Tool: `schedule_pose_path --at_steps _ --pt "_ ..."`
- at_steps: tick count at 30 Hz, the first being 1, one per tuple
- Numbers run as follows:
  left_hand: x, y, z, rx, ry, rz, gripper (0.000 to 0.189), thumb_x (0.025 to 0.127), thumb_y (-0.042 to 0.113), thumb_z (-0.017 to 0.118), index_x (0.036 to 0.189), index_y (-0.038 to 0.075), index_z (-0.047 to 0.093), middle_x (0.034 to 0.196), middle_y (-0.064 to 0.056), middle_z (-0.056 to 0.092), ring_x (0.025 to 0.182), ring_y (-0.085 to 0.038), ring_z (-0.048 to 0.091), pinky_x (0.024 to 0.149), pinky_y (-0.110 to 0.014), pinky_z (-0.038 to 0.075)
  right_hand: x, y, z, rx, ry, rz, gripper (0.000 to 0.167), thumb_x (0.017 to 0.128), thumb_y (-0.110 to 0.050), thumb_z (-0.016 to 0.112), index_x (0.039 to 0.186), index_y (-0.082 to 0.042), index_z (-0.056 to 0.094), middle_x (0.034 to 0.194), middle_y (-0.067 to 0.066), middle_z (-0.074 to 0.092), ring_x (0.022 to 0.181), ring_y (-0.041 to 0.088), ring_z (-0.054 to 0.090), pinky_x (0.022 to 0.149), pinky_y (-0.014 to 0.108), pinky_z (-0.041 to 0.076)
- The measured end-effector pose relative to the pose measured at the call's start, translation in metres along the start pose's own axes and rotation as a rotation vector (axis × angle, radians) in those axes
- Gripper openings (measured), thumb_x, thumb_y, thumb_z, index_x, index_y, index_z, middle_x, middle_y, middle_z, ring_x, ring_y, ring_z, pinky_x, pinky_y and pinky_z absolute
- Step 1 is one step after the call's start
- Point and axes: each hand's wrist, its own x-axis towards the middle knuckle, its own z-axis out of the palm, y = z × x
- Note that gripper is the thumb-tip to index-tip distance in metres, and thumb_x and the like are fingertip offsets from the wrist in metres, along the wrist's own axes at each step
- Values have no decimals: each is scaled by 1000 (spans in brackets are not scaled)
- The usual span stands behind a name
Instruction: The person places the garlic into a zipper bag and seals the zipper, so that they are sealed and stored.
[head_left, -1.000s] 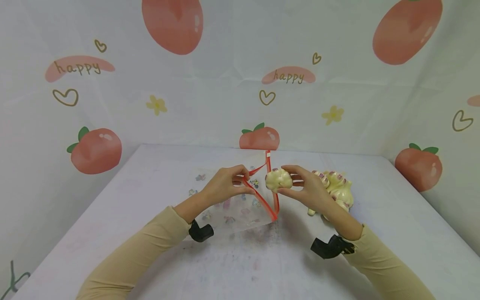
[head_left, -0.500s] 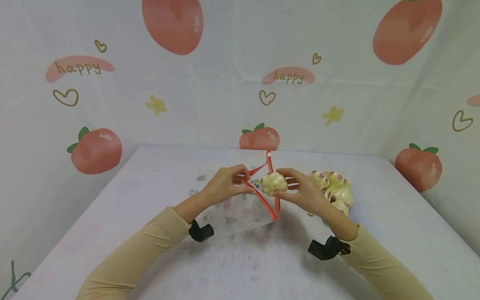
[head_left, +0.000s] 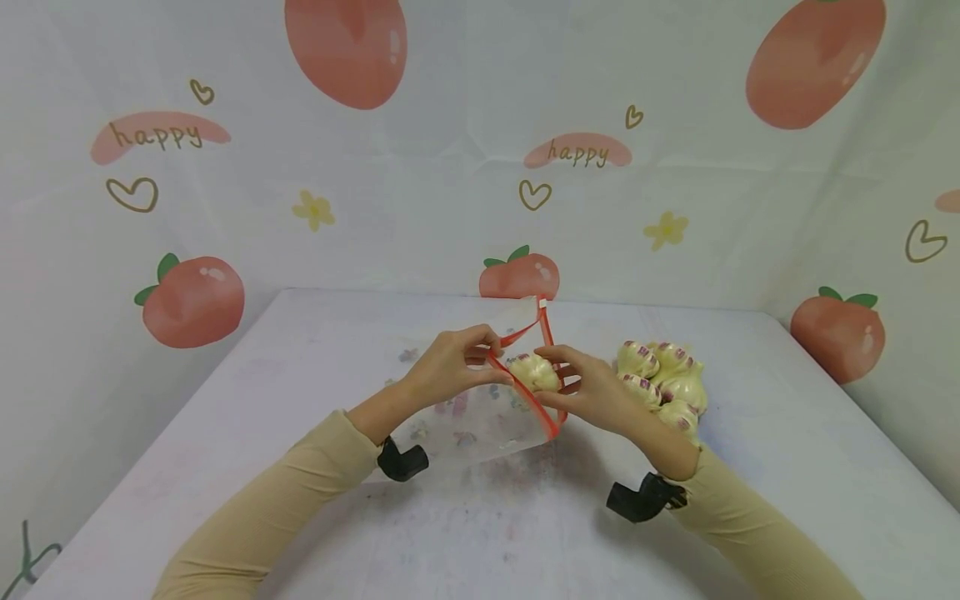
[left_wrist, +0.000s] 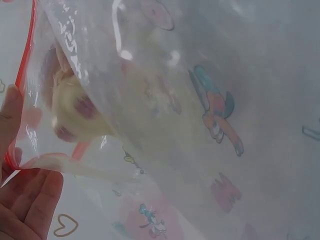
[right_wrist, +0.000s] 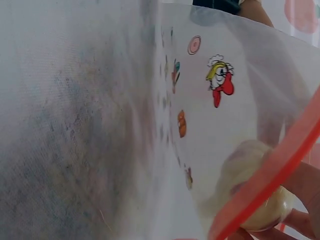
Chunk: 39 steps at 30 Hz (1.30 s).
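A clear zip bag with a red edge and printed cartoon figures stands with its mouth spread toward the right. My left hand pinches the red rim between thumb and fingers. In my right hand is a garlic bulb, cream with purple marks, held by thumb and fingertips within the bag's mouth. The left wrist view shows the garlic bulb through the film, partly blurred. In the right wrist view the red rim crosses in front of the garlic bulb.
Several more garlic bulbs lie heaped on the table, just beyond my right hand. Behind the table hangs a white cloth backdrop printed with fruit and hearts. A black wrist mount sits below the right wrist.
My right hand has moved left and slightly down, carrying the garlic bulb from outside the bag's opening into it. The left hand has stayed nearly still on the rim.
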Motion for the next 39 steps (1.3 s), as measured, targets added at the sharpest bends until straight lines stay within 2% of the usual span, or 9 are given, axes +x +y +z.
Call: schedule_pose_path --at_steps 8,17,29,35,39 --pt "2 3 -1 -17 16 27 31 74 17 78 93 6 57 91 -9 62 93 -21 68 87 -25 56 3 -4 4 32 -48 -18 52 79 -12 74 126 -1 52 121 17 60 95 27 64 77 32 59" --pt "3 7 -4 -2 41 52 31 72 15 79 91 5 57 90 -9 61 95 -24 68 88 -27 56 5 -5 5 40 -56 -39 51 79 -8 72 126 0 52 122 18 60 96 30 64 81 37 59" --pt "3 9 -9 21 80 73 30 72 15 79 89 5 56 92 -9 65 96 -25 68 87 -29 57 3 -2 5 18 -79 -1 51 79 -5 71 126 -1 51 122 20 59 98 32 64 81 39 59" --pt "4 10 -12 53 113 65 31 72 15 80 89 5 56 86 -8 61 92 -24 68 86 -31 57 3 2 5 -3 -96 2 45 82 -1 67 125 1 52 119 22 59 97 34 63 76 37 60" --pt "4 10 -11 42 116 71 30 72 14 80 89 5 56 86 -8 61 91 -23 68 86 -31 57 3 2 5 -19 -98 6 46 82 -1 68 125 2 52 118 21 60 97 33 64 79 38 59"
